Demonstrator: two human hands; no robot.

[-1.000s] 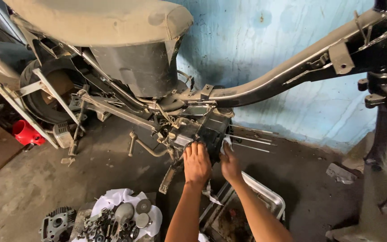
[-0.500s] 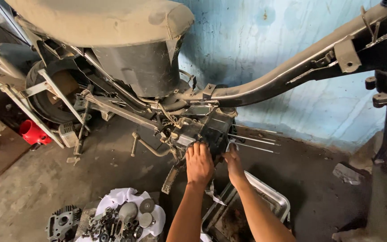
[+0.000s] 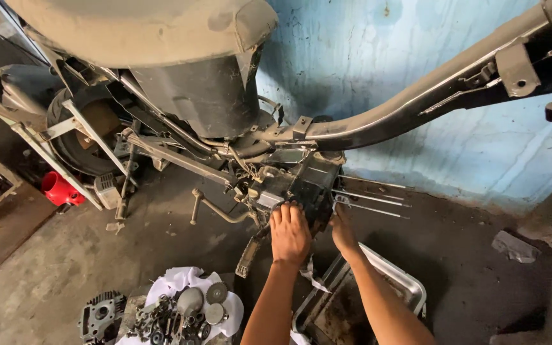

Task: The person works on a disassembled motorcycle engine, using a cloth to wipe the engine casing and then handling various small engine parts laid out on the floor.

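Nearest, at bottom left: loose gears on white cloth; bottom centre, a metal tray. Mid-frame: left hand spread flat on the engine block, right hand cupped beneath, grip unclear. Beyond, long studs, grey frame, blue wall. Likely risks: greasy palms slipping, block dropping toward tray, studs bending.
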